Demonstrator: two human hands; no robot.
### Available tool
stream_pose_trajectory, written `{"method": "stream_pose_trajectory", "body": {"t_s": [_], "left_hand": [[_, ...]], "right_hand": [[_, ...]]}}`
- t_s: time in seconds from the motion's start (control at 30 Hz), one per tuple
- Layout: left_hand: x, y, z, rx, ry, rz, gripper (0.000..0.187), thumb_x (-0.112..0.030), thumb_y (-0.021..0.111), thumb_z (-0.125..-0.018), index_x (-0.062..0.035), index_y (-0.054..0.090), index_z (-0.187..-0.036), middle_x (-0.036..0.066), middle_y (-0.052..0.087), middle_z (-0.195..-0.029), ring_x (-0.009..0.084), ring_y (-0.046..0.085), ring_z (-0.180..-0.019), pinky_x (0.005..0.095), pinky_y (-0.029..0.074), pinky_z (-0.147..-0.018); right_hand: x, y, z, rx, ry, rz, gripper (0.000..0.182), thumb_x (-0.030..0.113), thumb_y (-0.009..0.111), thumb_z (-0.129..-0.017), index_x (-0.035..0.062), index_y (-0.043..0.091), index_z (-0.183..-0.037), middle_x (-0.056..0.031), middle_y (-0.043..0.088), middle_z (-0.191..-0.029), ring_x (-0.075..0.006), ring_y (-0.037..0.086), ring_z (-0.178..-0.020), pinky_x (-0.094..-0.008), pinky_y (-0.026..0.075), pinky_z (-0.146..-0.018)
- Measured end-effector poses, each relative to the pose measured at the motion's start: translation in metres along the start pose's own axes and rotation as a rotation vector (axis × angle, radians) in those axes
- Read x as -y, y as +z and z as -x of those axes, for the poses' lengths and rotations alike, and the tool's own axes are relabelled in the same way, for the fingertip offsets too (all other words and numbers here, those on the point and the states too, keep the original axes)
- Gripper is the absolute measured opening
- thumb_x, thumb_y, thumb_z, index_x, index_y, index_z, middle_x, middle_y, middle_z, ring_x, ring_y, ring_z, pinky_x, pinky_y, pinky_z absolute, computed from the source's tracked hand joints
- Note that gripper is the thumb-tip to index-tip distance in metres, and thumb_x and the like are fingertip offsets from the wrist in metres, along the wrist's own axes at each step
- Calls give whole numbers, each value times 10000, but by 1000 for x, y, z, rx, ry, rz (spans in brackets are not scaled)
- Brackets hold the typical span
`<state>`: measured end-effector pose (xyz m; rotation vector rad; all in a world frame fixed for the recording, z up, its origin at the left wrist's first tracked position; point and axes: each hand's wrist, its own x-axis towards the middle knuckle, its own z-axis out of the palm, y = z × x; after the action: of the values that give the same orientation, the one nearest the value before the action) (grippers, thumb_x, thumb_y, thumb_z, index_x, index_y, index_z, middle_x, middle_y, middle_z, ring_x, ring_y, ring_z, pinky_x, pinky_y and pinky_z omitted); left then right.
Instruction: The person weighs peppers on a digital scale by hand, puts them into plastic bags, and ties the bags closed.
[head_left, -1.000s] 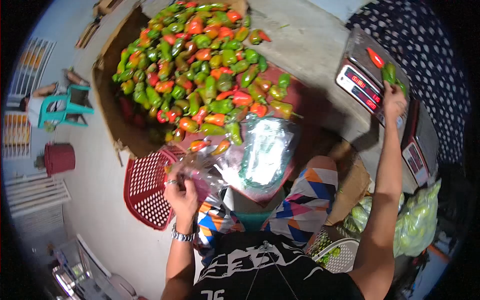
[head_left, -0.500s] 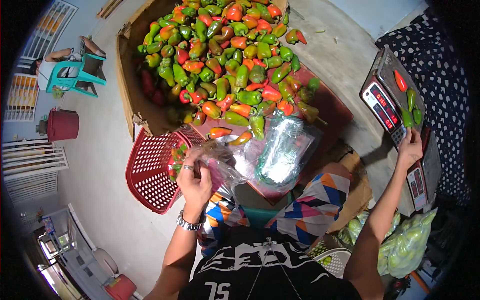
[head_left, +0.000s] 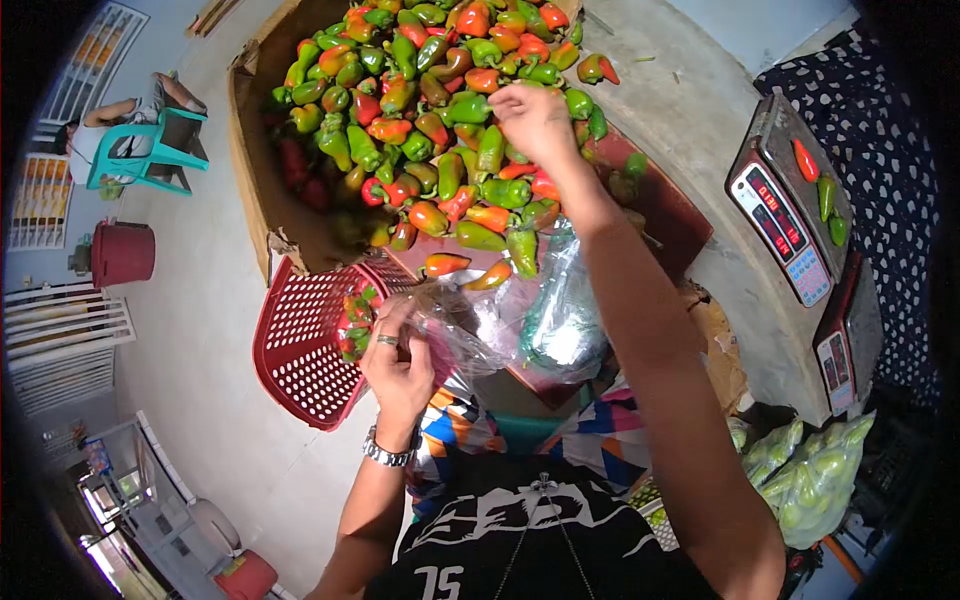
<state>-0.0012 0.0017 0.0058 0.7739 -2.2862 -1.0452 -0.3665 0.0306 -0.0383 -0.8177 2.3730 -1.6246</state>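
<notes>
Well, my right grip [head_left: 535, 120] was over the peppers [head_left: 435, 128].
Beside them, my left grip [head_left: 398, 365] pinched clear plastic [head_left: 457, 338]; the right's hold I couldn't tell.

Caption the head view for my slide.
Right hand at piled peppers, left hand holding a plastic bag, three peppers on a scale.

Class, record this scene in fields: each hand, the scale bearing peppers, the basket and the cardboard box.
Left hand: holds a clear plastic bag
Right hand: over the pepper pile, at a green pepper; grip unclear
Scale: display lit, one red pepper and two green ones on top
Basket: red, perforated, beside the left hand
Cardboard box: open, peppers inside
</notes>
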Motion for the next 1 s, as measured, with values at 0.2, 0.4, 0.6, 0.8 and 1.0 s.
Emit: {"method": "stream_pose_trajectory", "body": {"t_s": [0.2, 0.4, 0.6, 0.8, 1.0], "left_hand": [[10, -9, -1, -49, 46, -13, 380, 82, 561, -851, 29, 679, -1208, 196, 717, -1180, 316, 692, -1126, 381, 515, -1027], [9, -17, 4, -19, -38, 25, 333, 62, 579, -910, 38, 676, -1228, 191, 714, -1254, 281, 662, -1216, 398, 476, -1096], [19, -11, 7, -34, -24, 76, 318, 64, 566, -930, 54, 671, -1229, 183, 710, -1265, 262, 653, -1213, 387, 476, -1091], [15, -10, 7, -29, -59, 78, 336, 80, 568, -928, 68, 659, -1251, 186, 706, -1265, 256, 655, -1198, 375, 481, -1081], [16, -7, 4, -17, -8, 49, 364, 103, 540, -916, 66, 646, -1263, 173, 696, -1270, 228, 661, -1160, 349, 499, -1050]], "right_hand": [[-2, 40, 33, -115, -128, 329, 137, 173, 763, -848, 87, 741, -951, -163, 717, -1026, -379, 651, -1049, -463, 486, -1005], [4, 50, 52, -131, -209, 444, 112, 171, 736, -845, 116, 744, -942, -96, 701, -1044, -315, 608, -1071, -469, 467, -968], [19, 99, 35, 90, -412, 554, 373, 109, 686, -853, 98, 706, -1225, -113, 645, -1265, -319, 586, -1170, -451, 499, -996], [22, 120, 24, 187, -414, 835, 342, 241, 721, -868, 60, 709, -1159, -109, 582, -1256, -296, 555, -1197, -436, 507, -946], [40, 129, 28, 182, -172, 793, 456, 375, 759, -860, 25, 690, -1144, -158, 623, -1234, -321, 592, -1200, -423, 567, -918]]}}
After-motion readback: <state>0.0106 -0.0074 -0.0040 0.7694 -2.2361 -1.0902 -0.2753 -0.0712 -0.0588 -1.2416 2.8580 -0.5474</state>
